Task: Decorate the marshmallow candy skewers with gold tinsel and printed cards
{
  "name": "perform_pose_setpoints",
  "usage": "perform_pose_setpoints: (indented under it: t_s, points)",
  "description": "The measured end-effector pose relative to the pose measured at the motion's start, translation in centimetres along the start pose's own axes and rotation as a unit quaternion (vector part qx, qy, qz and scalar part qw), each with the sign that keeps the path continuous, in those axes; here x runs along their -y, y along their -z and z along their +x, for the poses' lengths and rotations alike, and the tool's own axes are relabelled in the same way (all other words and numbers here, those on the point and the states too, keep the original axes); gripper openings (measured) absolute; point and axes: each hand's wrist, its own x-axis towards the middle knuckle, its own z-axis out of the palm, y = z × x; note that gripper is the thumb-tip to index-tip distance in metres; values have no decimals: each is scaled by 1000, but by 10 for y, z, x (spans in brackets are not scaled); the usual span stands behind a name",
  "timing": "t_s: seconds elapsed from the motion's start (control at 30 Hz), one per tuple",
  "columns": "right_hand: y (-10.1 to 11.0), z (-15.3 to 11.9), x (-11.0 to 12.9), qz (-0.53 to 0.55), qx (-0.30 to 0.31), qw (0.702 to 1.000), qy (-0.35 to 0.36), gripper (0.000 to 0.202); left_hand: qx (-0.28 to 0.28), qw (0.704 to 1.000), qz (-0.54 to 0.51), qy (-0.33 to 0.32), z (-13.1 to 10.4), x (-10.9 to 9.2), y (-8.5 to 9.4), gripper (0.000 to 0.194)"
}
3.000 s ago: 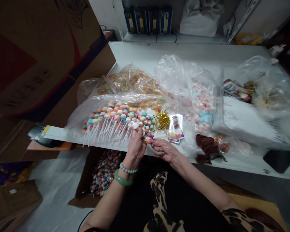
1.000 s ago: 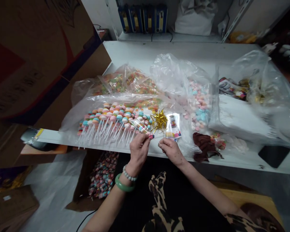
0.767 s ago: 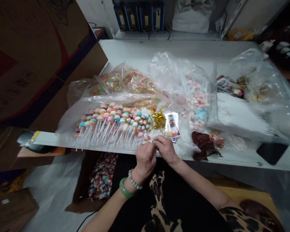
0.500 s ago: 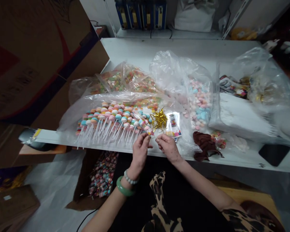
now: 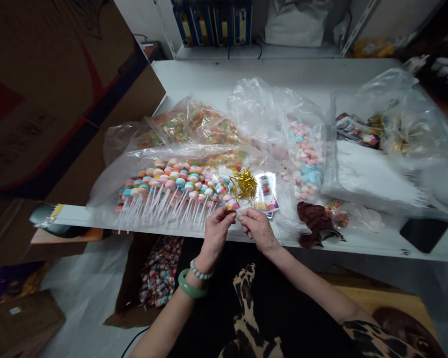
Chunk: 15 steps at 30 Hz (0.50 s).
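A small clear candy bag (image 5: pixel 222 189) with a coloured printed end (image 5: pixel 232 204) lies just beyond my fingertips, sweets showing inside it. My left hand (image 5: pixel 217 229) pinches the near end of this bag between thumb and fingers. Close against it, my right hand (image 5: pixel 259 228) is also pinched; a thin piece at its fingertips is too small to name. Gold twist ties (image 5: pixel 245 184) lie in a loose heap right beyond the hands. Beside them is a stack of printed clear bags (image 5: pixel 267 191). To the left, rows of striped marshmallow lollipops (image 5: pixel 168 181) rest with white sticks pointing toward me.
Behind lie large plastic bags of gummy sweets (image 5: pixel 194 124) and pastel marshmallows (image 5: pixel 308 159). White sticks (image 5: pixel 373 174) fill a bag at right, near a brown cloth (image 5: pixel 313 223) and black phone (image 5: pixel 423 233). A big carton (image 5: pixel 67 99) stands left; a box of wrapped sweets (image 5: pixel 159 273) sits below.
My fingertips have come slightly closer together at the end of the bag. The view has shifted a little; the things on the table lie as before.
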Motion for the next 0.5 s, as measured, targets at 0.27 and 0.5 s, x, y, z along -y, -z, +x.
perform_pose_setpoints:
  t_s: [0.27,0.5]
  points:
    - [-3,-8,13,21,47,999,-16,18,-90,971,182,-123,4,1,11,12]
    - [0,-8,11,-236,-9,960,154,20,-116,918,293,-241,0,-2,15,17]
